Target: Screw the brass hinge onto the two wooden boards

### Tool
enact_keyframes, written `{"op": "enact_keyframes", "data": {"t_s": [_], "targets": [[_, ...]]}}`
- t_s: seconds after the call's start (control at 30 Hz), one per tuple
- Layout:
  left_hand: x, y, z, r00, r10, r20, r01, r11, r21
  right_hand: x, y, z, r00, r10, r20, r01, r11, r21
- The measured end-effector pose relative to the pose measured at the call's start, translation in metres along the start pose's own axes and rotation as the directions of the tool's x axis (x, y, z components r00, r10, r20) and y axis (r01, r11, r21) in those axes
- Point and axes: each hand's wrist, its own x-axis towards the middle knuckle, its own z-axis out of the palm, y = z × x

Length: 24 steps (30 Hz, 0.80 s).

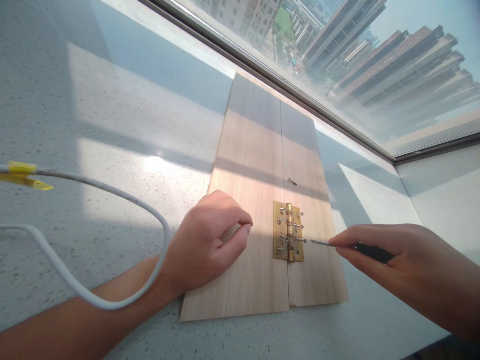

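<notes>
A brass hinge lies over the seam between two pale wooden boards. Several small screws stand in its holes, some of them tilted. One loose screw lies on the right board, above the hinge. My right hand grips a screwdriver with a dark handle, its thin shaft pointing left. The tip is close to a screw at the hinge's right leaf; contact I cannot tell. My left hand rests on the left board, closed, thumb and index fingertips together, with nothing visible in them.
A white cable with a yellow tag loops in front of my left forearm. The boards lie on a speckled countertop, their far end near a window frame. A white wall stands at the right.
</notes>
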Motion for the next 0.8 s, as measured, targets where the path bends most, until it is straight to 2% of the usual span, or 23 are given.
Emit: {"op": "enact_keyframes", "data": {"t_s": [0.1,0.2,0.3,0.4,0.43,0.53,0.63,0.73,0.8], "targets": [[-0.001,0.000,0.000,1.000,-0.004,0.003,0.004,1.000,0.006,-0.020,0.015,0.007,0.997,0.074,0.038,-0.074,0.997,0.015],[-0.002,-0.001,0.001,1.000,-0.020,0.012,0.020,1.000,0.006,-0.026,0.023,0.019,0.980,0.195,-0.041,-0.189,0.974,0.127],[-0.003,-0.002,0.002,1.000,-0.023,0.016,0.023,1.000,-0.001,-0.010,0.027,0.030,0.956,0.265,-0.122,-0.232,0.945,0.231],[-0.004,-0.003,0.002,1.000,-0.013,0.020,0.013,1.000,-0.009,0.026,0.028,0.037,0.937,0.310,-0.160,-0.260,0.926,0.273],[-0.004,-0.003,0.003,1.000,-0.012,0.024,0.012,1.000,-0.009,0.041,0.026,0.039,0.931,0.308,-0.197,-0.244,0.925,0.291],[-0.004,-0.004,0.003,0.999,-0.009,0.031,0.009,1.000,-0.009,0.083,0.020,0.042,0.958,0.218,-0.187,-0.156,0.941,0.300],[-0.005,-0.004,0.003,1.000,0.002,0.030,-0.001,1.000,-0.007,0.111,0.014,0.045,0.987,0.101,-0.125,-0.064,0.960,0.274],[-0.005,-0.003,0.003,0.999,-0.009,0.040,0.010,1.000,-0.006,0.120,0.015,0.045,0.994,0.035,-0.099,-0.005,0.957,0.289],[-0.005,-0.002,0.002,0.998,-0.017,0.054,0.017,1.000,-0.007,0.111,0.021,0.043,0.990,0.028,-0.140,0.015,0.954,0.301]]}}
